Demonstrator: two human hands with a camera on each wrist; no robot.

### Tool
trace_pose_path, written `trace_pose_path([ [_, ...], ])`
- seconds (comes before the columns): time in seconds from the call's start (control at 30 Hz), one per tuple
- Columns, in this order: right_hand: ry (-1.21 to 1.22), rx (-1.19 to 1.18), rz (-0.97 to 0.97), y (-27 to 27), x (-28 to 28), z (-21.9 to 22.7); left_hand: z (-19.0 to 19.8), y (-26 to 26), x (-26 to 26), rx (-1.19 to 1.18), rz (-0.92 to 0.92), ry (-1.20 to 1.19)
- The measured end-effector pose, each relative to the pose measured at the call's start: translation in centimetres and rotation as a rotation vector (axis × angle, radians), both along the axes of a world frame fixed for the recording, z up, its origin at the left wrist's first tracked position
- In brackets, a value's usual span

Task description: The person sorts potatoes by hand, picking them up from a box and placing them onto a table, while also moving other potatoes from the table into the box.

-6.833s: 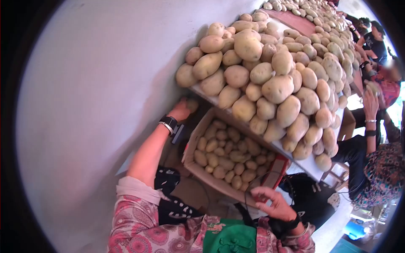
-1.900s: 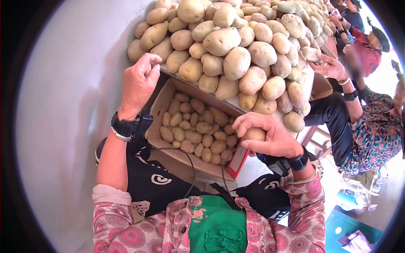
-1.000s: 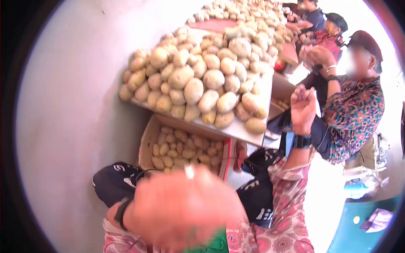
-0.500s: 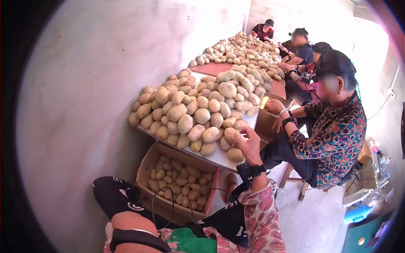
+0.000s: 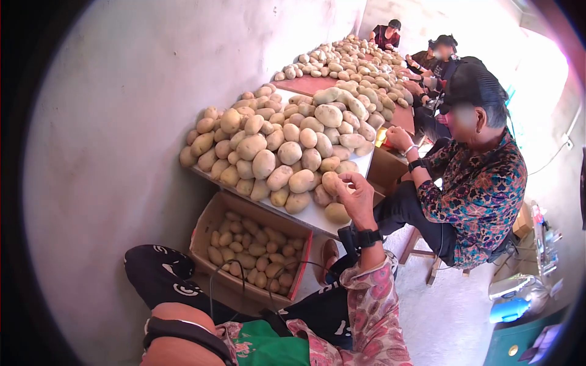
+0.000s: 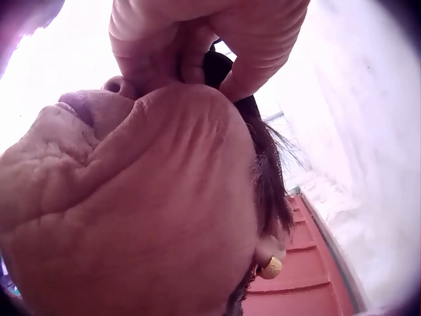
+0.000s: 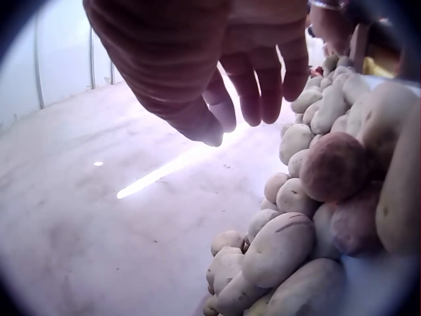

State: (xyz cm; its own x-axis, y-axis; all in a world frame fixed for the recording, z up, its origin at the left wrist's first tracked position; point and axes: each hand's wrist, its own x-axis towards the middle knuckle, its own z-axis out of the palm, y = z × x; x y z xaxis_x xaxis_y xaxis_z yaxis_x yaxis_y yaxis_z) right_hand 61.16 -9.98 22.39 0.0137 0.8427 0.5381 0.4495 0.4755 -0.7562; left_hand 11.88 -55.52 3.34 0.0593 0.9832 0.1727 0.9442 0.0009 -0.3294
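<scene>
Loosely, the right hand bends, fingers slightly spread beside potatoes; the left hand curls at a face, pinch unclear.

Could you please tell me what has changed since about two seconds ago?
The left hand has risen from the table edge to the person's face. The right hand has let go of the potato it held and moved forward, near the potato pile. The pile and the cardboard box look much the same.

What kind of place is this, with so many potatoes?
Probably a workroom for sorting or packing potatoes: they're heaped along tables, a cardboard box by the near end holds more, and several people are alongside.
</scene>
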Motion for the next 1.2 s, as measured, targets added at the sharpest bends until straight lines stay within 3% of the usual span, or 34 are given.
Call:
trace_pose_path([
  [0.27,-0.051,0.047,-0.048,0.9,-1.6,-0.2,4.6,-0.8,1.6,0.058,-0.089,-0.060],
  [0.6,-0.386,0.033,-0.087,1.9,-2.3,-1.7,9.2,-0.1,4.6,0.115,-0.254,-0.164],
  [0.73,-0.523,-0.044,-0.195,2.1,-2.5,-2.0,11.1,0.3,5.7,0.138,-0.330,-0.205],
  [1.0,-0.630,-0.295,-0.225,2.4,-2.8,-1.6,15.3,-0.6,7.5,0.188,-0.414,-0.261],
  [1.2,-0.539,-0.268,-0.230,3.0,-2.6,-2.6,17.9,-0.6,9.0,0.250,-0.463,-0.300],
])
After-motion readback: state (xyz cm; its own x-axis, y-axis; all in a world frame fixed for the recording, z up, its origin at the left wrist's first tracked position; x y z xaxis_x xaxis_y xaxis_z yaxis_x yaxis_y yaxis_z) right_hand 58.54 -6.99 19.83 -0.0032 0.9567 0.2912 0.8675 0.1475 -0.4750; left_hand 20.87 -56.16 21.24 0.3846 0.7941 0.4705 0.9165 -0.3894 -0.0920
